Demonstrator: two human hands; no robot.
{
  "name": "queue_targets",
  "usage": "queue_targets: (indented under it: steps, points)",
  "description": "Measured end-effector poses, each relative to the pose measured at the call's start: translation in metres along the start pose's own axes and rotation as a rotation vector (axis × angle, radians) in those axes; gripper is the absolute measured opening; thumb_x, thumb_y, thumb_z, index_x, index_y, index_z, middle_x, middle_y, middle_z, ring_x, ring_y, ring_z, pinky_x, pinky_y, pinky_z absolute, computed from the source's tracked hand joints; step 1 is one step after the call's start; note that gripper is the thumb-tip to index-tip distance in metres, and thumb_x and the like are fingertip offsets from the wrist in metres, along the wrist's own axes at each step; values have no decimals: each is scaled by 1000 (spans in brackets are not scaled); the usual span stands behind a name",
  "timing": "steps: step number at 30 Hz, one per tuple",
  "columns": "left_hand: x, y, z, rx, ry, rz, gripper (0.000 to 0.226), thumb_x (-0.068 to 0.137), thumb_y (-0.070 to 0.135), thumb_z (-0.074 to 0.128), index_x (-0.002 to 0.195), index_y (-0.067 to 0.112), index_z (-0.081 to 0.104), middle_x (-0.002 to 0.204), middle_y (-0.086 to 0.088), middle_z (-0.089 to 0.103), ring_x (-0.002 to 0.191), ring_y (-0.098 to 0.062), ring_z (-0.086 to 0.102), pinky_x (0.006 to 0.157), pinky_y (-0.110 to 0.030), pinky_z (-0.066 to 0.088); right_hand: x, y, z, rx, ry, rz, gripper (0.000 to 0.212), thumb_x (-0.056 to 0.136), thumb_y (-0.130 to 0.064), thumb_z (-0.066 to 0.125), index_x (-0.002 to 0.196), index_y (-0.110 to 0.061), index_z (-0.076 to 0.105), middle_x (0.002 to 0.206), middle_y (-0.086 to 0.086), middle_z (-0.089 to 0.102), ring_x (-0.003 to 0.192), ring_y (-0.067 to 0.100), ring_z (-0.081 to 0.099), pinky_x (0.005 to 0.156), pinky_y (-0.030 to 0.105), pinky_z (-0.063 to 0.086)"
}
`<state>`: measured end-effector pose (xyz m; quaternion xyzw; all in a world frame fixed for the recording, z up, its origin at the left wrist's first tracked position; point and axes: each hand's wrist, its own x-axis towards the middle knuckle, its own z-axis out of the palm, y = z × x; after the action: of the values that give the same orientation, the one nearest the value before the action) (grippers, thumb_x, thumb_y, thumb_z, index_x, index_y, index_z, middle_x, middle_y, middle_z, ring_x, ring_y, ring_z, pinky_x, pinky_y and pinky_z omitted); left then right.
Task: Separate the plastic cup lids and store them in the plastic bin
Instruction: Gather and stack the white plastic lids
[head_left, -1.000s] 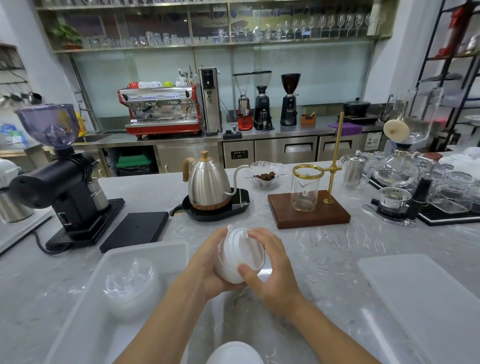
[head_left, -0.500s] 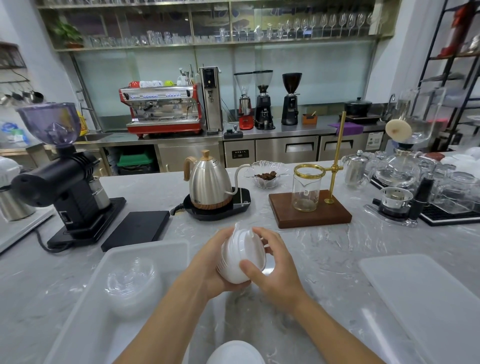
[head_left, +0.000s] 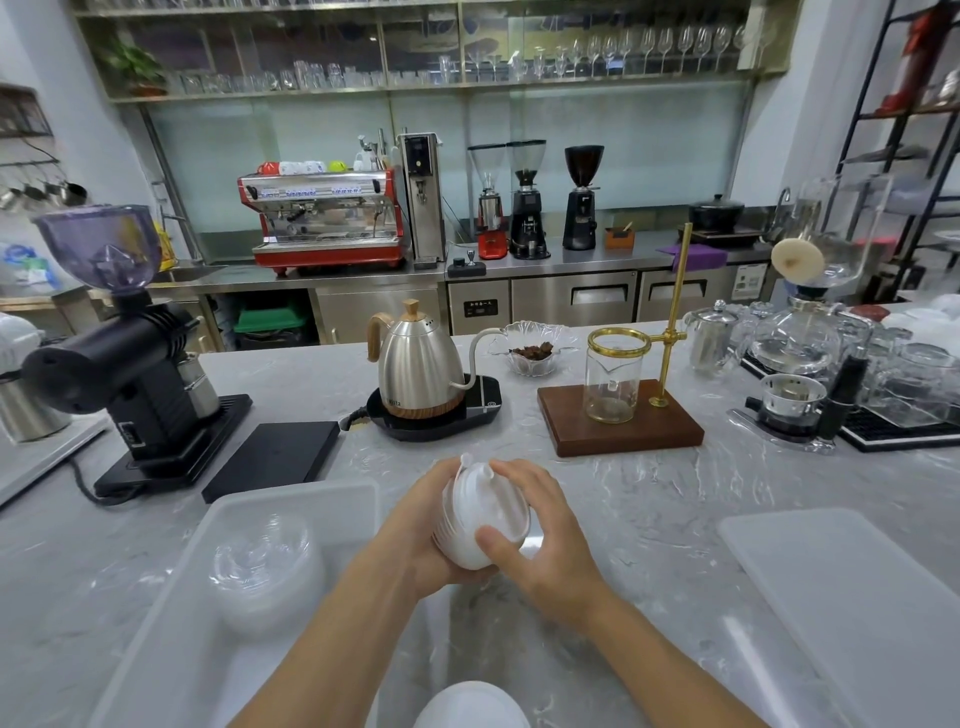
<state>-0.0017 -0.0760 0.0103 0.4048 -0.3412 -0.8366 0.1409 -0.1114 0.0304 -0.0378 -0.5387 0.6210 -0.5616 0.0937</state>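
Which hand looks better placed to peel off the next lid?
Probably the right hand: its fingers pinch the end lid, while the left hand cradles the lid stack beside the plastic bin.

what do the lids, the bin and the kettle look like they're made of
Lid stack: thin white plastic, slightly translucent, ridged edges. Plastic bin: frosted, semi-clear plastic; the lids inside show hazily. Kettle: brushed metal, probably stainless steel, with a wood-look handle.

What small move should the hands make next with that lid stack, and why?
Probably peel the front lid free with the right hand, then carry it left to the plastic bin. The left hand grips the stack of lids, the right thumb and fingers pinch its front lid, and separated lids already lie there.
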Motion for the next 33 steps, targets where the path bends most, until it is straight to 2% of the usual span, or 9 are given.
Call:
queue_targets:
  steps: [2,6,7,12,17,21,25,30,33]
  points:
    - [-1,0,1,-4,1,1,45,80,43,71,116,15,71,109,-14,70,102,-37,65,81,-47,55,1,0,-1,-2,-14,2,61,78,-45,70,135,-38,49,136,-25,45,133,8,41,107,19,35]
    - [-5,1,6,-22,5,2,49,82,53,68,110,12,72,95,-15,76,88,-34,70,67,-43,60,3,1,-5,7,-15,32,66,76,-42,77,136,-39,48,139,-25,45,134,4,41,109,25,38]
    - [-6,1,6,-31,0,3,54,81,57,68,110,12,72,96,-16,77,89,-34,71,70,-43,60,3,1,-5,11,-14,44,69,75,-42,78,136,-39,47,138,-26,46,133,2,42,108,26,39]
    - [-8,1,6,15,-33,45,77,66,67,77,121,14,72,126,-18,71,122,-35,64,107,-52,45,4,0,-5,58,54,94,77,64,-50,84,132,-37,48,130,-25,53,124,1,51,103,27,45]
    - [-11,-3,9,112,-12,171,80,48,41,95,120,14,71,120,-18,74,114,-35,69,97,-53,54,5,-3,-4,57,109,70,80,63,-55,83,132,-31,49,131,-18,52,124,5,51,102,29,47]
    - [-11,-4,8,178,-1,193,61,60,9,86,119,11,70,107,-18,76,104,-37,72,78,-46,61,6,0,-2,63,91,46,80,64,-47,87,133,-29,49,134,-13,51,126,12,50,103,39,47]
    - [-11,-4,7,136,16,191,52,67,-6,72,117,8,69,99,-19,73,91,-35,69,62,-38,58,5,5,-3,44,57,36,83,64,-48,87,135,-35,47,139,-17,47,131,11,46,106,39,46]
    - [-11,-4,7,97,-5,210,51,69,-10,66,116,8,67,105,-21,71,98,-39,68,69,-43,61,6,8,-3,59,32,20,83,68,-50,85,138,-40,42,141,-23,44,133,8,44,106,35,46]
    - [-11,-3,6,71,-15,233,51,69,-10,65,117,7,66,110,-23,70,103,-40,68,78,-49,61,4,8,-3,213,-85,79,79,77,-54,76,145,-44,36,144,-26,43,135,3,44,106,27,46]
